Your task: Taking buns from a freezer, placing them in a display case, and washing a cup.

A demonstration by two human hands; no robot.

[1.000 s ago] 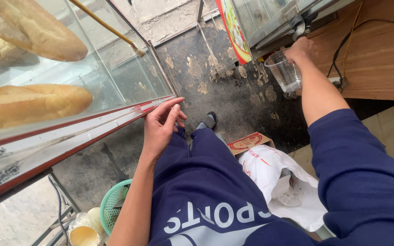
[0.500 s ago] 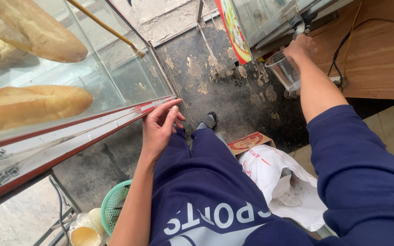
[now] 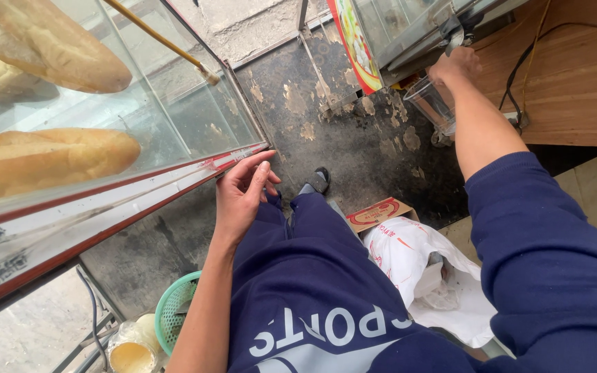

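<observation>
Cup (image 3: 431, 103), clear plastic, sits under the metal machine (image 3: 416, 31) at the wooden worktop (image 3: 575, 83) edge, tilted. Your right hand (image 3: 454, 69) is up at the machine's spout just above the cup; can't tell if its fingers are clenched. Your left hand (image 3: 240, 200) is released, fingers (image 3: 260, 176) touching the glass bread case (image 3: 105, 124) rim, well apart from the cup.

View down from head cam. Left hand (image 3: 242, 195) rests fingertips on red-edged corner of glass bread case (image 3: 174, 117) w/ long baguettes (image 3: 43, 155) inside. Right hand (image 3: 456, 68) grips clear plastic cup (image 3: 431, 103) under metal dispenser (image 3: 416, 31) beside wooden counter (image 3: 575, 83). White bag (image 3: 423, 269) and green basket (image 3: 174, 314) on dark floor.
</observation>
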